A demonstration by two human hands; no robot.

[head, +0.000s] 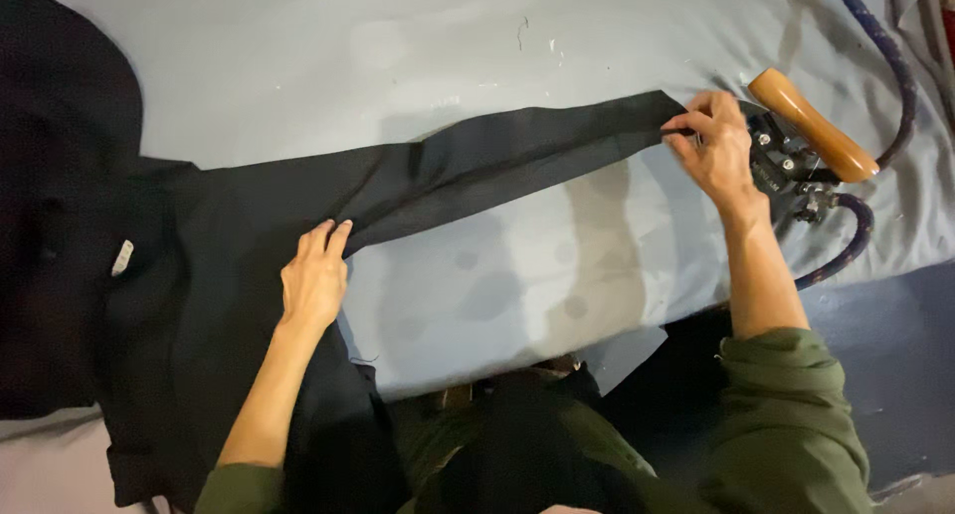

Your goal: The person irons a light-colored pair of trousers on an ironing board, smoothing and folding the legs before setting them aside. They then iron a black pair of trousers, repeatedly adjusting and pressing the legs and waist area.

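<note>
Left hand lies flat on a black cloth garment; right hand pinches its sleeve end near the grey padded bench's right edge, beside a wooden-handled iron.

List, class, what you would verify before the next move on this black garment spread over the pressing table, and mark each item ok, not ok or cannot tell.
1. Sleeve stretched out along the grey table cover: ok.
2. Left hand pressed flat on the black garment near the sleeve's base: ok.
3. Right hand pinching the cuff end: ok.
4. Iron with wooden handle parked off the fabric, beside the cuff: ok.
5. Hose clear of the garment: ok.
6. Iron hot: cannot tell.
</note>
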